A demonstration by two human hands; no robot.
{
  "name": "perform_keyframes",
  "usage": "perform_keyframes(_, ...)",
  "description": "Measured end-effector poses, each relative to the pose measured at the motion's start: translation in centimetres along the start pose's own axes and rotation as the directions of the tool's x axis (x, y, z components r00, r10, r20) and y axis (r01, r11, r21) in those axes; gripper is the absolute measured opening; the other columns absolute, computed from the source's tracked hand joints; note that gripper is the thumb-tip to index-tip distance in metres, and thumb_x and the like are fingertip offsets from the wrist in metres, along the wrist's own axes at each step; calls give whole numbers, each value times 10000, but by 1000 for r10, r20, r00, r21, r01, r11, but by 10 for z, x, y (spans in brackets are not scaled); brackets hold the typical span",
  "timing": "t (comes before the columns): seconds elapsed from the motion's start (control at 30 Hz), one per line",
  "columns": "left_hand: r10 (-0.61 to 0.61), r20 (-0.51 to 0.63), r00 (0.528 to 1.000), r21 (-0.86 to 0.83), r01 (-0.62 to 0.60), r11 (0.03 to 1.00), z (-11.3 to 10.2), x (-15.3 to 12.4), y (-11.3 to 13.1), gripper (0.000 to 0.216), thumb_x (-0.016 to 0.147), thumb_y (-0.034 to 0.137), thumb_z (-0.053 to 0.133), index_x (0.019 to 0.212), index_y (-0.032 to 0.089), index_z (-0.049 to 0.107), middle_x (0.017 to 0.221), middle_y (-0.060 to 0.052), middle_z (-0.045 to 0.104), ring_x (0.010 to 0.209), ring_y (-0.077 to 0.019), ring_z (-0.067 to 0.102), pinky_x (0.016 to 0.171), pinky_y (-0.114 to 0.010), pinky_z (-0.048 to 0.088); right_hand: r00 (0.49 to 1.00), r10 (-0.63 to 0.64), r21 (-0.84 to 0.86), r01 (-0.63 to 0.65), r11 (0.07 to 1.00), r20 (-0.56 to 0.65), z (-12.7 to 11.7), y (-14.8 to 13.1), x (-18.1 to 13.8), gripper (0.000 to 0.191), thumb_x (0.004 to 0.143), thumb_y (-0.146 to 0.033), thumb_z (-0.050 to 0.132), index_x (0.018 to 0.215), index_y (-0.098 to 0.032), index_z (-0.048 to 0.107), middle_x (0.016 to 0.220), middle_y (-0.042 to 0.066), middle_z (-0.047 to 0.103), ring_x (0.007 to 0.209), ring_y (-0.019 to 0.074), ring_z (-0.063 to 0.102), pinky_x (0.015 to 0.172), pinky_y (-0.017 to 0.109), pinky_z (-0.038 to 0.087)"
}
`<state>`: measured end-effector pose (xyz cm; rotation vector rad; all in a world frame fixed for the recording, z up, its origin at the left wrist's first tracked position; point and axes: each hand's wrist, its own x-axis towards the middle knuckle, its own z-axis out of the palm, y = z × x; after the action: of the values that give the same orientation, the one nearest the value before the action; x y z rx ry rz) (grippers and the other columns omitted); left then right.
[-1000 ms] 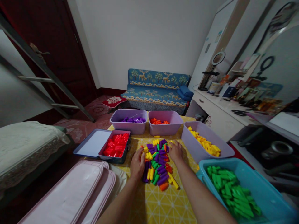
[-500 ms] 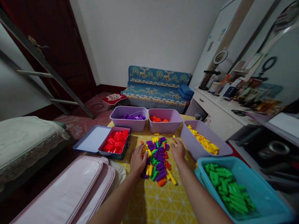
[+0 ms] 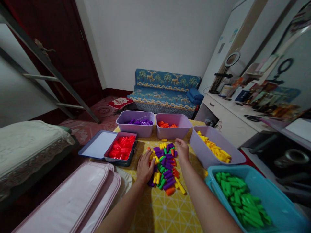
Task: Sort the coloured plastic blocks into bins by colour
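A pile of mixed small plastic pieces (image 3: 165,165), purple, yellow, green, red and orange, lies on the yellow patterned tablecloth (image 3: 167,210). My left hand (image 3: 144,166) rests flat against the pile's left edge, fingers stretched out. Against the pile's upper right side sits my right hand (image 3: 181,149), fingers extended over the pieces; I cannot make out anything held in it.
Around the pile stand a lilac bin of purple pieces (image 3: 126,117), a lilac bin of orange pieces (image 3: 181,131), a lilac bin of yellow pieces (image 3: 202,152), a teal bin of green pieces (image 3: 264,187) and a tin of red pieces (image 3: 115,159). Pink lids (image 3: 73,197) lie at lower left.
My right hand has shifted slightly left and farther up along the pile's top right edge. The left hand stays against the pile's left side.
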<state>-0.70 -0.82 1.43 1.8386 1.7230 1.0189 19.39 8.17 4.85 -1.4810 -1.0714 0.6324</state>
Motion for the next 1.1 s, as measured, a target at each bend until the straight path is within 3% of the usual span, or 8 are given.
perform_keyframes(0.13, 12, -8, 1000, 5, -12, 1000, 1, 0, -2, 457, 940, 351, 441, 1371, 213, 508, 1475, -78, 501, 1376, -218, 434, 1188, -459, 262, 983, -41, -212, 80, 974, 181, 16, 12, -8, 396, 650, -283, 671, 1034, -191, 701, 1166, 104, 686, 1175, 264, 565, 1080, 417, 364)
perform_keyframes(0.23, 22, -23, 999, 8, -22, 1000, 3, 0, -5, 452, 943, 351, 447, 1373, 224, 503, 1474, -69, 503, 1374, -214, 436, 1181, -462, 277, 959, -44, -316, 135, 939, 279, 17, 15, -9, 404, 613, -273, 745, 1012, -225, 711, 1227, 90, 652, 1242, 278, 513, 1122, 424, 297)
perform_keyframes(0.4, 39, -38, 999, 2, -39, 999, 5, 0, -7, 438, 941, 338, 460, 1359, 222, 517, 1467, -72, 511, 1363, -217, 451, 1174, -471, 295, 916, -64, -346, 213, 914, 396, 14, 11, -7, 185, 665, -196, 697, 847, -222, 715, 1033, 60, 701, 1075, 240, 598, 1022, 398, 400)
perform_keyframes(0.6, 39, -42, 998, -14, -40, 999, 3, 0, -4, 437, 931, 321, 473, 1351, 212, 528, 1449, -85, 529, 1353, -227, 463, 1172, -484, 299, 840, -136, -192, 273, 943, 526, 4, -5, -21, 127, 655, -194, 695, 777, -217, 723, 856, 23, 726, 873, 203, 653, 891, 353, 484)
perform_keyframes(0.7, 38, -36, 999, -19, -39, 999, 1, 0, -2, 435, 930, 323, 472, 1343, 206, 536, 1446, -87, 532, 1353, -231, 464, 1169, -484, 303, 841, -145, -99, 228, 969, 521, -3, -4, -34, 182, 681, -277, 697, 849, -220, 736, 904, 35, 744, 890, 212, 672, 877, 360, 505)
perform_keyframes(0.93, 42, -41, 998, -6, -42, 999, 0, 0, 0, 429, 926, 322, 475, 1329, 198, 550, 1434, -91, 544, 1341, -237, 477, 1163, -488, 313, 926, -35, 76, 7, 997, 376, -9, 19, -45, 300, 719, -396, 595, 902, -177, 687, 892, 105, 753, 821, 259, 718, 741, 402, 581)
perform_keyframes(1.1, 45, -42, 998, 16, -44, 999, 1, 0, -1, 426, 924, 326, 481, 1325, 204, 552, 1435, -90, 543, 1338, -236, 480, 1157, -484, 320, 956, -14, 128, -25, 992, 294, -6, 26, -49, 310, 708, -393, 610, 929, -183, 665, 911, 103, 752, 836, 256, 719, 769, 408, 579)
